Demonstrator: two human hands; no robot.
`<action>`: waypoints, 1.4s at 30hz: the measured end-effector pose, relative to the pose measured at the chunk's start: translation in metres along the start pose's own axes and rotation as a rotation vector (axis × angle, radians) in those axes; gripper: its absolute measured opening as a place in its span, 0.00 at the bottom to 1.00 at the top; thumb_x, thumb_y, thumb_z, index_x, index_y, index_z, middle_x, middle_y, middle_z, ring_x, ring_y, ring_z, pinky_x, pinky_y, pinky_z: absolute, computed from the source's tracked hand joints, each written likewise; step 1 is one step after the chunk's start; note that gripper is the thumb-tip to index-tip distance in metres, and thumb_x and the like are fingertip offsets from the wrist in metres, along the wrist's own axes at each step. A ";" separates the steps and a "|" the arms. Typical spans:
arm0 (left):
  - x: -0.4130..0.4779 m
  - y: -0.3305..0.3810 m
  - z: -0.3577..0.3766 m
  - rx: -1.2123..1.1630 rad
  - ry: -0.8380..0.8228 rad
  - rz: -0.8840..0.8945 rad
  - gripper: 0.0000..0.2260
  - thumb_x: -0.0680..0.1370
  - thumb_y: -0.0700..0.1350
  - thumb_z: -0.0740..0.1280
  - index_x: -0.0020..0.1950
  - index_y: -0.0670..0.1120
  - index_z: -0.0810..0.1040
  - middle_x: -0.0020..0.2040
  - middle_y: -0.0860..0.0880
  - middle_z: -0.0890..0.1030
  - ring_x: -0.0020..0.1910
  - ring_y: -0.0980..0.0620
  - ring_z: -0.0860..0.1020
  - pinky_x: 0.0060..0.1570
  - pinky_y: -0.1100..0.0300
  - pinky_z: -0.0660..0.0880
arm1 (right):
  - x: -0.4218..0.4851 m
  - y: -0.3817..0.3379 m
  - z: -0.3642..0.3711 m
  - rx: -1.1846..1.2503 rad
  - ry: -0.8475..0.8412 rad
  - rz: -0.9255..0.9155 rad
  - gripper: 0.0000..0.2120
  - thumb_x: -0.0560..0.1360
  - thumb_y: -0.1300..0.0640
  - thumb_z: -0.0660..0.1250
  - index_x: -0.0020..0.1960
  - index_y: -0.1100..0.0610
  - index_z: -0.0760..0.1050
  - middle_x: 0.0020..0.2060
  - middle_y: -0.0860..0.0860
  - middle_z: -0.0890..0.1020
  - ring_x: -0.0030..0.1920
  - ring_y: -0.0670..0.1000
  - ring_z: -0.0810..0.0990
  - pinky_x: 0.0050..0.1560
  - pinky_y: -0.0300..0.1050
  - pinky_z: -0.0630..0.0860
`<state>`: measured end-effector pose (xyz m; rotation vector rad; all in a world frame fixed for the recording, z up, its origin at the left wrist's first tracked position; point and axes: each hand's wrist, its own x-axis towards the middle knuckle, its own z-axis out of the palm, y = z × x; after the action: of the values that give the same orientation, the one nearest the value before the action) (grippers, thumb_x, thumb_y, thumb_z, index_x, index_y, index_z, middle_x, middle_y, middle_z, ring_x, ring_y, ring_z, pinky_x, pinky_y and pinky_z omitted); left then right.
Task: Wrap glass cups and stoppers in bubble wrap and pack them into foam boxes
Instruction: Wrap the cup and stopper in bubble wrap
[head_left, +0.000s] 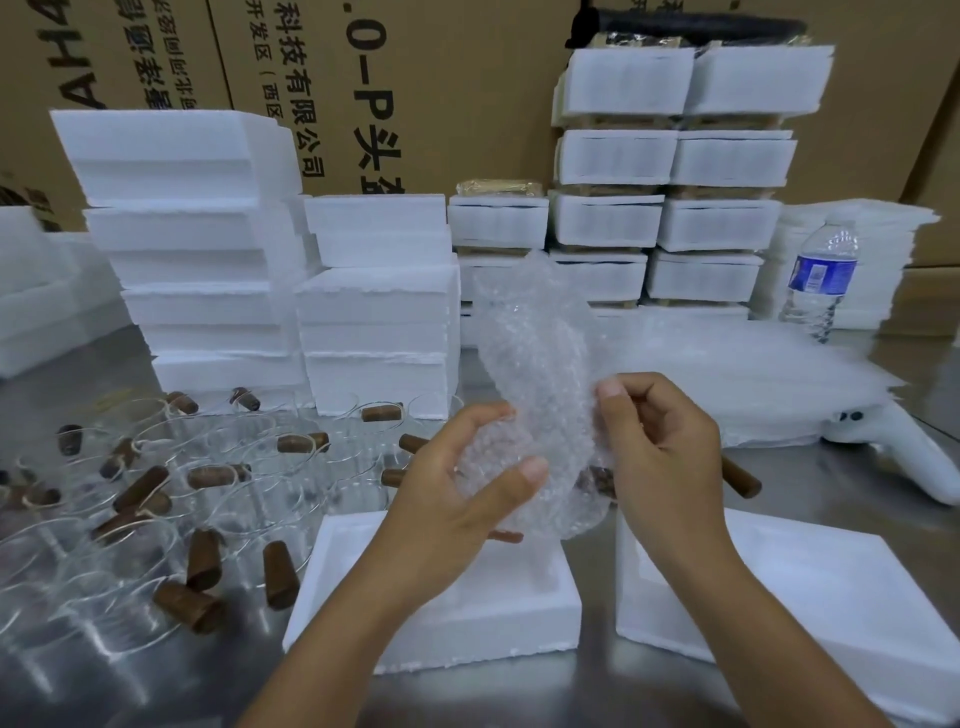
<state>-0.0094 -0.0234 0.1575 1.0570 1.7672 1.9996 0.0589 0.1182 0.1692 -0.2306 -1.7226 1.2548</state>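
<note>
A sheet of bubble wrap (540, 364) stands up between my hands, its lower end bundled around something with a dark bit showing at the bottom. My left hand (467, 493) grips the bundled lower part, thumb across the front. My right hand (660, 441) pinches the wrap's right edge. Below the hands lies an open foam box (441, 623), and a second foam piece (810, 597) lies to its right. Several clear glass cups (249, 467) with brown wooden stoppers (202, 558) crowd the steel table at the left.
Stacks of empty foam boxes (208, 249) rise behind the cups; packed foam boxes (675, 171) are piled at the back right. A stack of bubble wrap sheets (753, 374), a water bottle (821, 280) and a white handheld device (904, 457) sit at the right.
</note>
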 end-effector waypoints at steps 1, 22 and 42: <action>0.000 0.000 0.000 0.006 -0.005 0.010 0.21 0.59 0.60 0.76 0.50 0.61 0.78 0.50 0.55 0.82 0.47 0.53 0.83 0.33 0.58 0.80 | 0.000 0.000 -0.001 0.008 -0.007 0.003 0.08 0.76 0.55 0.65 0.39 0.49 0.78 0.34 0.45 0.82 0.39 0.47 0.81 0.45 0.46 0.78; 0.000 -0.003 0.003 0.209 0.060 0.205 0.19 0.66 0.55 0.74 0.55 0.62 0.76 0.52 0.51 0.80 0.52 0.50 0.81 0.51 0.53 0.79 | -0.011 0.000 0.008 -0.170 -0.392 -0.055 0.24 0.74 0.39 0.53 0.42 0.56 0.78 0.47 0.42 0.74 0.53 0.41 0.74 0.56 0.43 0.73; 0.001 -0.001 0.004 0.190 0.130 0.226 0.31 0.60 0.55 0.76 0.59 0.64 0.67 0.53 0.62 0.75 0.50 0.60 0.79 0.40 0.67 0.77 | -0.020 -0.009 0.009 -0.224 -0.348 -0.217 0.06 0.71 0.38 0.58 0.46 0.34 0.72 0.53 0.38 0.73 0.61 0.45 0.72 0.61 0.45 0.70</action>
<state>-0.0079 -0.0197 0.1570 1.2621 2.0184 2.1053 0.0652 0.0956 0.1644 0.0492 -2.1270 0.9829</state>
